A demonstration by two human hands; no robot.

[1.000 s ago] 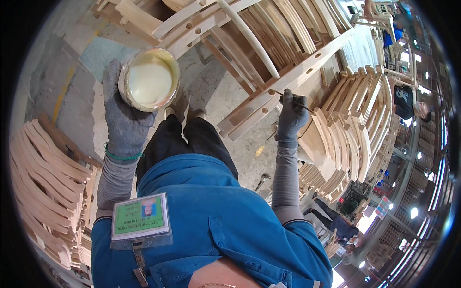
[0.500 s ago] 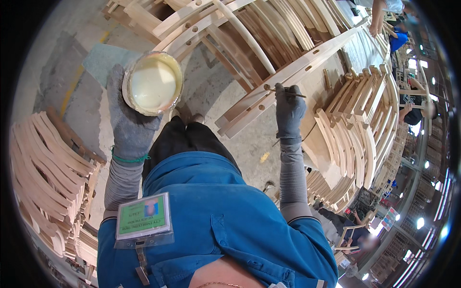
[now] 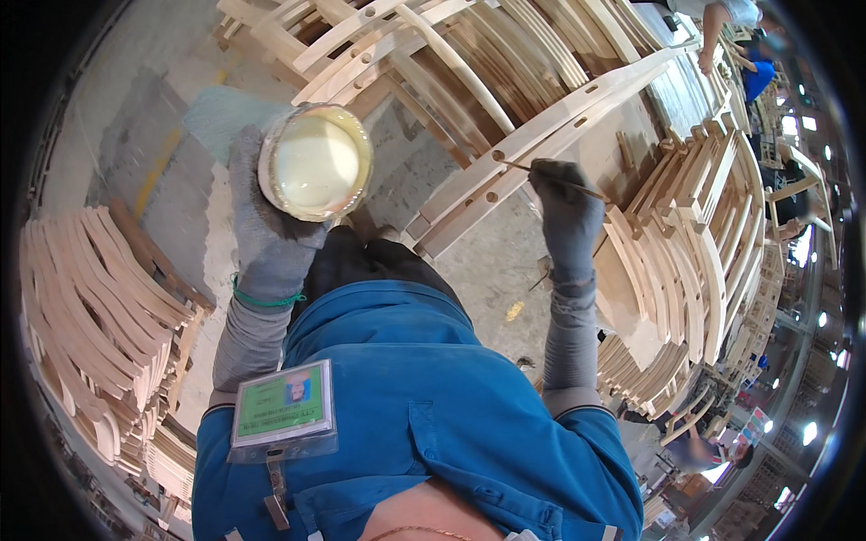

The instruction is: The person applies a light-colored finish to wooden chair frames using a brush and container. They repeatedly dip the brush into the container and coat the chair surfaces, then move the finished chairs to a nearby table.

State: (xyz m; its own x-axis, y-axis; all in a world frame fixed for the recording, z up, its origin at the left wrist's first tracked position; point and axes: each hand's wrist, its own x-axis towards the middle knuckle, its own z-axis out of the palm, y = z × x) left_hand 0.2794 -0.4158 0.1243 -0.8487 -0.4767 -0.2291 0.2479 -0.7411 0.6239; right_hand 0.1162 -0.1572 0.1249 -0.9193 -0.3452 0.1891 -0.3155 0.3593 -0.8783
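Observation:
My left hand [image 3: 271,203], in a grey glove with a green band at the wrist, grips a round tub [image 3: 269,171] from its left side. Pale cream liquid [image 3: 317,167] lies inside, and the rim is crusted. In my gloved right hand [image 3: 566,212] is a thin stick [image 3: 516,166], pinched between the fingers. Its tip reaches a round hole near the end of a pale wooden rail [image 3: 541,131]; whether it goes in cannot be seen. A second rail [image 3: 532,167] with another round hole [image 3: 492,197] runs alongside, nearer to me.
Curved wooden parts [image 3: 99,316] are stacked at left, with more frames [image 3: 686,243] piled at right. Slatted wooden pieces [image 3: 469,68] lie beyond the rails. A greenish sheet [image 3: 221,117] is behind the tub. Another person's arm [image 3: 713,36] shows at the far right.
Both my hands have shifted right, the tub moving along with the left. My right hand has drawn back from the hole, so more of the stick shows between them.

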